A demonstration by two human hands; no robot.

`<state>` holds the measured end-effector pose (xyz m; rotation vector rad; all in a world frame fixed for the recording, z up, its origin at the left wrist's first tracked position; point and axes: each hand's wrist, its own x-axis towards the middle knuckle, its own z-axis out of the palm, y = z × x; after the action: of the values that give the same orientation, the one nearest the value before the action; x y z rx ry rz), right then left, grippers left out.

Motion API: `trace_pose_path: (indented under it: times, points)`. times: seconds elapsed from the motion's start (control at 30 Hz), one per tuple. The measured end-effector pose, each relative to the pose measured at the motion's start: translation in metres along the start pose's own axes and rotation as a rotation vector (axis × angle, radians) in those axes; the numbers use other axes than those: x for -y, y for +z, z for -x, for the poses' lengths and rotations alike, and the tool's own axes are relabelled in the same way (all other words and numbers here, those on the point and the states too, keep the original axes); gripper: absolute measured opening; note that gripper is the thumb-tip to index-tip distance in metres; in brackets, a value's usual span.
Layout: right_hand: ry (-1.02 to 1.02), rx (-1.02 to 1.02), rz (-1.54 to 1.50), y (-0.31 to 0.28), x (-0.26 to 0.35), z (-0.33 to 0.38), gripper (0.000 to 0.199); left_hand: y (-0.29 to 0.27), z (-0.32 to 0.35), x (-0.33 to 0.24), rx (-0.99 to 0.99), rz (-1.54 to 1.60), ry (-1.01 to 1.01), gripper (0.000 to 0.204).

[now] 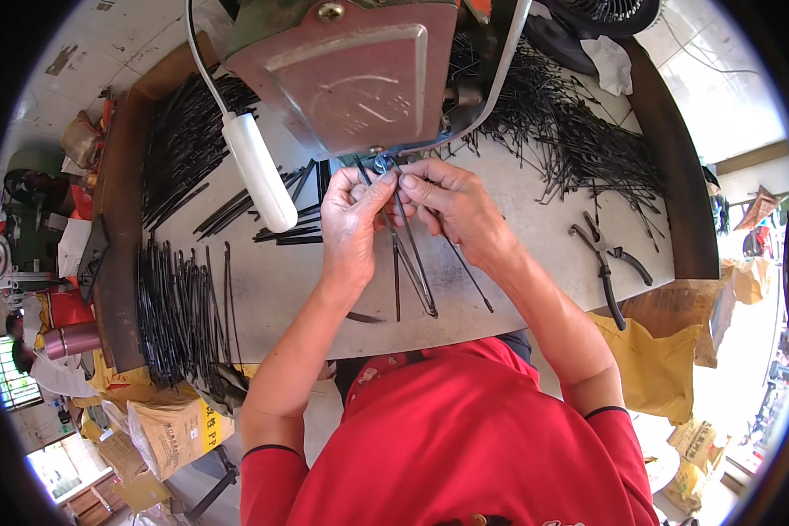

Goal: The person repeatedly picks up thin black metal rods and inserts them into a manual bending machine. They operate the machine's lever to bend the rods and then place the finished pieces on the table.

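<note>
Left hand is pinching thin black rods, fingers curled; right hand is pinching alongside, thumb and fingertips nearly meeting. Rods are running between both hands, lower ends pointing personward over the surface, just below the reddish machine.

— Far side of the table, middle?
— Machine, with lamp close on its left.
— Just before it?
— Left hand and right hand, side by side, with held rods between, reaching down toward the body.
— Leftward?
— Far pile behind, near bundle by the front edge, small bunch between far pile and left hand.
— Rightward?
— Rod heap behind, fan at its far end, cloth just in front of fan.
— Pliers?
— Lie before the heap, right of the right forearm.
— Off the table?
— Right sack and left sack, beyond the front corners.
</note>
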<state>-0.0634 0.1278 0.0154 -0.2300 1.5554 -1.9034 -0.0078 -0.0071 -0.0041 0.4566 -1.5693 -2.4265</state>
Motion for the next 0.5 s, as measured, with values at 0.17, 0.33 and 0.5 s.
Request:
trace_pose_path:
  times: [0.17, 0.33, 0.5]
  points:
    - [0.005, 0.021, 0.01, -0.0013, -0.0015, -0.0014, 0.02, 0.0047, 0.0017, -0.0011, -0.015, 0.011, 0.007, 0.024]
    - [-0.001, 0.043, -0.011, -0.0012, 0.0012, -0.0052, 0.02, 0.0046, -0.0021, -0.0052, 0.001, -0.025, 0.028, 0.022]
    - [0.031, 0.001, -0.033, -0.0001, -0.0033, -0.005, 0.019, 0.0052, 0.0008, -0.0008, -0.036, 0.008, 0.037, 0.02]
